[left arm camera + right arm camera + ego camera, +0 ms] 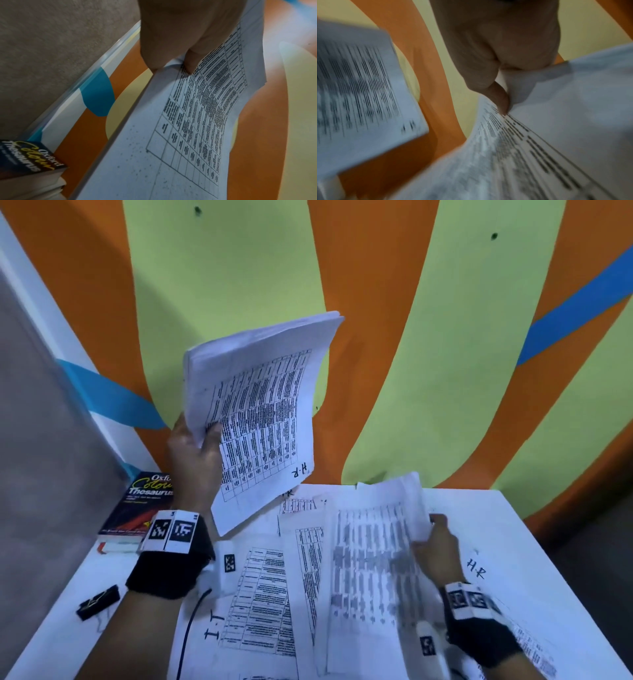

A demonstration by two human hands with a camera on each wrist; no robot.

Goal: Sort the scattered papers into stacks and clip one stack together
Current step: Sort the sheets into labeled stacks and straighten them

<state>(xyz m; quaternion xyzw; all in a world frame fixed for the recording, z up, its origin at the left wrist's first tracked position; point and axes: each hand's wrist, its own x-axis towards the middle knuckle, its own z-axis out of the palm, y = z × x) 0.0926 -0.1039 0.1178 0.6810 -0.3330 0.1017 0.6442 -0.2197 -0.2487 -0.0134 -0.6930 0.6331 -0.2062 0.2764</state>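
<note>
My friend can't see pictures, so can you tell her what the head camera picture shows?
A person's left hand holds up a stack of printed papers marked "H.R", while the right hand lifts another sheet from loose papers on a white table. A thesaurus and a black clip lie at the left.

Your left hand raised above surface, forearm angled up, thumb over front of held stack, fingers curled behind. Your right hand low, near surface, thumb and fingers pinching edge of sheet, which is lifted and blurred. Both wrists banded in black.
</note>
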